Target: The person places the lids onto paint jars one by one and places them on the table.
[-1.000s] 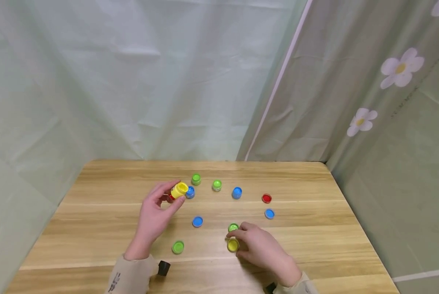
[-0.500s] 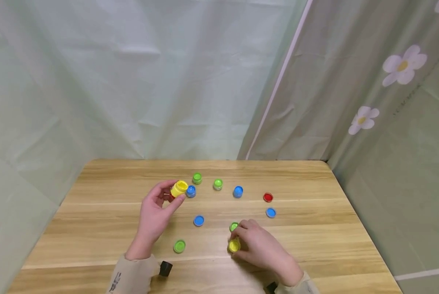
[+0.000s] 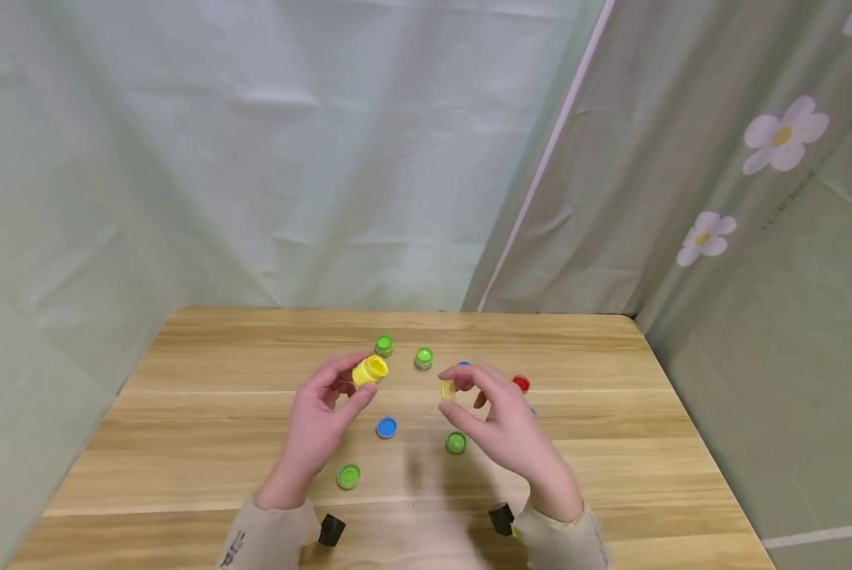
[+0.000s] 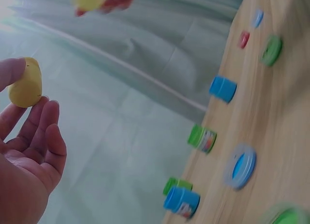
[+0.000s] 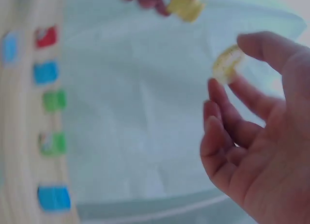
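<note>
My left hand (image 3: pixel 315 427) grips a small yellow jar (image 3: pixel 369 371) between thumb and fingers, above the table. The jar has no lid on and its mouth tilts to the right. Across from it, my right hand (image 3: pixel 507 423) pinches a yellow lid (image 3: pixel 447 390) by its edge, held upright on its side. A gap separates lid and jar. In the left wrist view the jar (image 4: pixel 26 83) shows its rounded body against the curtain. The right wrist view shows the see-through yellow lid (image 5: pixel 227 64) between thumb and fingers.
Green jars (image 3: pixel 424 359) and blue jars (image 4: pixel 224 88) stand towards the back. Loose lids lie about: green (image 3: pixel 456 442), another green (image 3: pixel 349 476), blue (image 3: pixel 386 428) and red (image 3: pixel 521 384). A blurred red object (image 5: pixel 46 36) stands beside the jars. A curtain (image 3: pixel 369 158) hangs behind the table.
My right hand has lifted the yellow lid off the table, raising it towards the jar. My left hand has moved slightly right with the jar, now covering the left blue jar.
</note>
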The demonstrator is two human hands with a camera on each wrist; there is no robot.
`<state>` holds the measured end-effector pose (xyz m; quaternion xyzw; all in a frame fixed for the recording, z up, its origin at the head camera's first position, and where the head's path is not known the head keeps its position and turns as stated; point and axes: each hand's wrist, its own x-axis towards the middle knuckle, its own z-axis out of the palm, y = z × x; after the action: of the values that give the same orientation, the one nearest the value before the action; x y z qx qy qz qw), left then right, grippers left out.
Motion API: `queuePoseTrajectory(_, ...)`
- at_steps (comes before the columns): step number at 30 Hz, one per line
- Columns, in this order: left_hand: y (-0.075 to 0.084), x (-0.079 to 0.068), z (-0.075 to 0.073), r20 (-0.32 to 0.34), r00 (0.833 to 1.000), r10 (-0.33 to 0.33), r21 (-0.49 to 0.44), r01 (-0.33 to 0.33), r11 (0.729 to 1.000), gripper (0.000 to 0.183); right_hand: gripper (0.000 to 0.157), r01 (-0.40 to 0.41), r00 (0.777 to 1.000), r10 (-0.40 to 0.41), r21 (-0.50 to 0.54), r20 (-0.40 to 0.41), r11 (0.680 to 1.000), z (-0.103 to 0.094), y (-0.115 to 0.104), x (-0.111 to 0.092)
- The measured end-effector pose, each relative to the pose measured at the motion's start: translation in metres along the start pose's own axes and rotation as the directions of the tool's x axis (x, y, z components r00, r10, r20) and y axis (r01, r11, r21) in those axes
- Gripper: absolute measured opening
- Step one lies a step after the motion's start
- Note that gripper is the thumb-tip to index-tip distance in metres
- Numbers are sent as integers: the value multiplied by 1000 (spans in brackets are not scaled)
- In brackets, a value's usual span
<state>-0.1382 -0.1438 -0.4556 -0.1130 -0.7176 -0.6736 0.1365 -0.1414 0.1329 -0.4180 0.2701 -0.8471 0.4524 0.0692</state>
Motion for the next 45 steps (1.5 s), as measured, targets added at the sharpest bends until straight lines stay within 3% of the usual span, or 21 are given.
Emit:
queuePoseTrajectory(5, 0, -3, 11, 38, 999, 15, -35, -14, 999, 43, 31, -34, 990, 64, 237, -122, 971, 6, -16, 13)
queuePoseTrajectory(11, -1, -7, 19, 54, 999, 2, -54, 1, 999, 44, 34, -82, 983, 140, 396, -120, 915, 11, -25, 19)
queuePoseTrajectory(17, 1, -9, 21, 61, 998, -23, -35, 25, 999, 41, 31, -159, 975, 211, 436, -71, 886, 19, -24, 19)
queuePoseTrajectory(21, 3, -11, 20, 62, 998, -31, -21, 32, 999, 41, 27, -137, 977, 196, 459, -84, 878, 23, -23, 18)
queuePoseTrajectory(28, 7, -11, 20, 73, 997, -28, -14, 29, 999, 39, 42, -115, 981, 172, 444, -91, 889, 28, -27, 20)
queuePoseTrajectory(38, 9, -10, 20, 66, 996, -57, -5, 58, 998, 37, 35, -159, 971, 216, 392, -106, 906, 31, -29, 19)
queuePoseTrajectory(45, 8, -9, 20, 84, 996, 15, -37, -12, 999, 42, 32, -141, 979, 186, 370, -89, 918, 29, -32, 17)
